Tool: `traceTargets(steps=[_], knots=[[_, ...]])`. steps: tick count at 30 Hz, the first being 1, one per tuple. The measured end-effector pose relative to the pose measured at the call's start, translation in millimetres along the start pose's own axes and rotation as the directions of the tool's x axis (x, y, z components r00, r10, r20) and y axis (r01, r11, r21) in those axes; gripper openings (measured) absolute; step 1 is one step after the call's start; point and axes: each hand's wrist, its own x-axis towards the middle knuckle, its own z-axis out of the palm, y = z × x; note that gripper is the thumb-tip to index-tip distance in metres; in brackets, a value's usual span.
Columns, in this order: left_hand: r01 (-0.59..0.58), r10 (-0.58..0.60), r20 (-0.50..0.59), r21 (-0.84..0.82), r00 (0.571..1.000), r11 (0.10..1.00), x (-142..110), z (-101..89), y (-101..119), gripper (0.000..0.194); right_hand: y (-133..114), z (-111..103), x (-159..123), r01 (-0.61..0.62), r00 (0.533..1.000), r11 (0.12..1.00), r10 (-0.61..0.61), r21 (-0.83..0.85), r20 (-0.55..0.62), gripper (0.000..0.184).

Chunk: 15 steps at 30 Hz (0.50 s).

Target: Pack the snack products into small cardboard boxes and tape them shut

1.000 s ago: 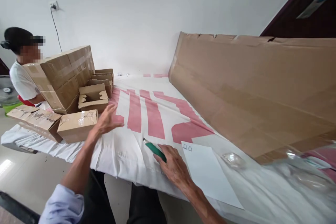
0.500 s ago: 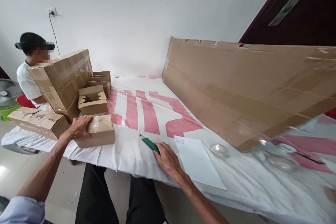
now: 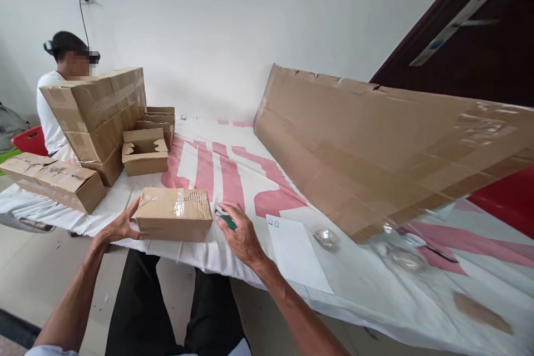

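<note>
A closed cardboard box [image 3: 173, 228] lies in front of me near the table's front edge, with shiny tape and a roughened patch on its top. My left hand [image 3: 120, 227] grips its left end, fingers at the back corner and thumb at the front. Just off the box's right end, my right hand [image 3: 245, 238] is closed around a green utility knife [image 3: 228, 222], its tip pointing toward the box. Most of the knife's handle is hidden by the fingers. Beside the right hand lies a white paper sheet [image 3: 296, 253] with two small marks.
Stacked cardboard boxes [image 3: 94, 108] stand at left, near open boxes [image 3: 144, 164] and another long box [image 3: 54, 181]. A person [image 3: 52, 105] sits behind the stack. A large cardboard panel [image 3: 375, 150] leans at right. Clear plastic bundles [image 3: 326, 238] lie on the white-and-pink cloth [image 3: 233, 178].
The box has moved right and now sits squarely before me. My left hand has shifted from its top to its left end. The right hand has brought the knife closer to the box.
</note>
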Motion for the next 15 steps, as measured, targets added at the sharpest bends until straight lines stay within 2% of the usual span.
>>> traceTargets(steps=[4, 8, 11, 15], knots=[[0.003, 0.004, 0.046, -0.149, 0.999, 0.989, 4, 23.2, 9, 0.108, -18, 12, 12, 0.052, 0.998, 0.998, -0.053, 0.022, 0.024, 0.035], [-0.028, 0.015, -0.081, -0.161, 0.997, 0.987, -5, 37.1, 24, 0.111, -5, 9, 10, -0.041, 0.999, 0.999, 0.041, 0.026, 0.001, 0.037], [-0.093, 0.066, -0.199, -0.125, 0.978, 0.988, -13, 45.0, 45, 0.115, 7, -1, 5, -0.103, 0.995, 0.992, 0.102, 0.067, 0.019, 0.045], [-0.128, 0.1, -0.285, -0.081, 0.953, 0.988, -19, 51.9, 75, 0.11, 9, -12, 7, -0.132, 0.99, 0.99, 0.129, 0.051, 0.058, 0.049]])
